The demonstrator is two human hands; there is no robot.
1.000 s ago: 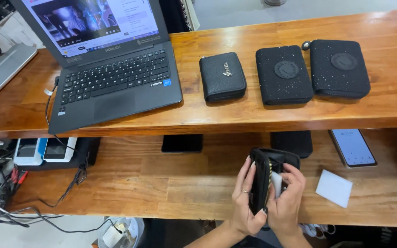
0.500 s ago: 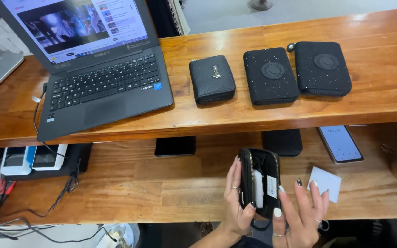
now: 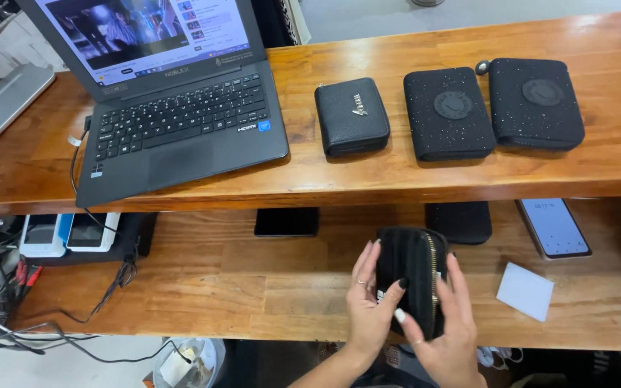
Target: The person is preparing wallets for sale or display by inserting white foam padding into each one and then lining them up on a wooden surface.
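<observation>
Counting four black pouches: three on the upper shelf right of the laptop [image 3: 174, 93], one in hand. One white card [image 3: 525, 290] lying right of the held pouch [image 3: 412, 276]. Half a second ago the pouch was gaping open; now it's showing closed. Left hand [image 3: 369, 310] and right hand [image 3: 448, 330] are gripping it, fingers wrapping both sides, below the laptop's shelf.

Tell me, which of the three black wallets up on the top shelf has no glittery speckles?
The leftmost wallet, right beside the laptop. It is smaller, plain black leather with a small pale emblem; the middle wallet and right wallet are speckled with round badges.
</observation>
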